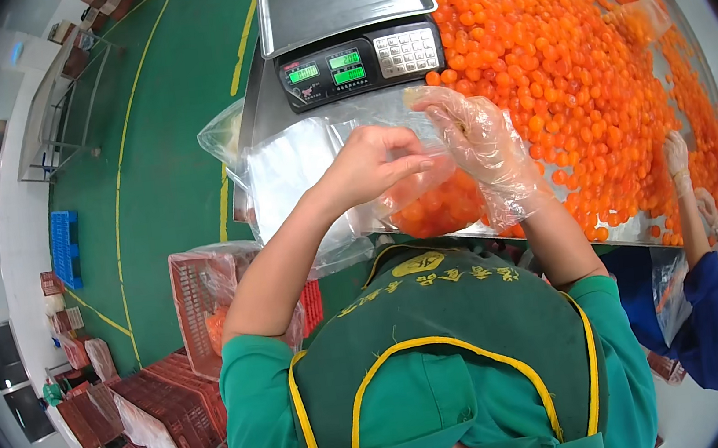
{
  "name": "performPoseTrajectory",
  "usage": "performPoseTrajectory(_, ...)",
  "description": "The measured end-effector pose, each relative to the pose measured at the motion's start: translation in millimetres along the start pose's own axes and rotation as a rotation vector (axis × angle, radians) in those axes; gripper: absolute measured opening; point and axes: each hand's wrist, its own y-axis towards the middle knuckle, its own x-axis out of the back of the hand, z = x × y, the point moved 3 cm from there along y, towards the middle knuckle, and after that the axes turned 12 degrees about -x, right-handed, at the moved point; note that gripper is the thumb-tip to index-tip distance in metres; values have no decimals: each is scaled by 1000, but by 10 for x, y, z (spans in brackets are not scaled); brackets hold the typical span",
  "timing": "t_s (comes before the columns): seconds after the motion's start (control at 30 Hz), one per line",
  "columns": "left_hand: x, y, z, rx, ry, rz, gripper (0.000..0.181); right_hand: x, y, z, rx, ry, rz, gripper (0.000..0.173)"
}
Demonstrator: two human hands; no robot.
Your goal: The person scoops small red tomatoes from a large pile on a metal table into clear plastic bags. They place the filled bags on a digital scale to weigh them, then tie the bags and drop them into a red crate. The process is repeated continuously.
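A clear plastic bag [440, 205] of round orange pieces, which look like salted egg yolks, sits at the near edge of the metal table [379, 109]. My bare left hand [378, 162] pinches the bag's mouth between thumb and fingers. My right hand [479, 144], in a clear plastic glove, is against the bag's right side with its fingers curled; whether it grips the film is hidden. Left of the bag lies a stack of flat clear bags [293, 172], partly under my left forearm. Beyond my hands stands a digital scale [360, 61] with a bare steel pan [344, 3].
A large heap of loose orange yolks [556, 89] covers the table's right side. A co-worker's gloved hand [676, 154] is at the heap's right, and another gloved hand [641, 19] reaches in farther back. A red plastic crate [199, 308] with a liner stands at my left.
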Motion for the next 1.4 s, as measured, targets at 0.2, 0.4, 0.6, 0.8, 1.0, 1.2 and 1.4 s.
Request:
performPoseTrajectory(0.2, -117, -82, 102, 157, -445, -15, 28, 370, -47, -881, -119, 59, 49, 21)
performPoseTrajectory(0.4, -129, 6, 43, 180, -340, -71, 25, 988, 54, -708, -385, 185, -63, 26)
performPoseTrajectory(0.6, -125, 27, 48, 205, -364, -131, 25, 345, 113, -135, -264, -349, 782, 26)
performPoseTrajectory(0.8, 345, -764, 112, 312, -291, -334, 18, 184, -234, -172, -696, 555, 655, 40)
performPoseTrajectory(1.0, 114, -1904, 382, 152, -609, -702, 25, -222, -343, 747, -692, 742, 716, 37)
performPoseTrajectory(1.2, -118, -2587, -24, -343, -720, -519, 108, -1121, -149, 1494, -552, 658, 844, 47)
performPoseTrajectory(1.4, -378, -4491, 165, -264, -1573, -1032, 96, -3318, -358, 2076, -775, 647, 1227, 61)
